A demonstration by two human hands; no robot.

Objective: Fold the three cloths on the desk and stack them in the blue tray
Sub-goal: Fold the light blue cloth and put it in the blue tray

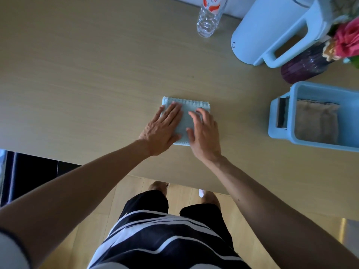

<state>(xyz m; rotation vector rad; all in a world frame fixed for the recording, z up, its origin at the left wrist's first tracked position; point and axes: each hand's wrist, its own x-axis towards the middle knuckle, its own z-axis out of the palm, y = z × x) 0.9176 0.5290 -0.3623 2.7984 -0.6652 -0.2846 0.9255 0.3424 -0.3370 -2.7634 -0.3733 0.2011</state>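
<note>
Progress looks well advanced: the light blue cloth (185,121) lies folded into a small rectangle on the desk (87,84), near the middle of its near edge, with both hands on top of it. The left hand (163,131) lies flat on the cloth's left half, fingers straight and close together, pressing down. The right hand (204,136) rests on the right half with fingers slightly spread and gently bent, blurred at the tips, gripping nothing. To the right, the blue tray (314,145) already holds a folded brown cloth (316,121). A darker scalloped edge along its far side may belong to another cloth beneath, though that cannot be told for certain. No other loose cloth shows on the desk, so this is probably the last one, with only its final smoothing and the move into the tray remaining. As for writing, the clear bottle (208,18) at the far edge carries a red and white label whose characters are too small to read, and the pale blue jug (272,32) shows cut-off lettering at the top, also unreadable.
</note>
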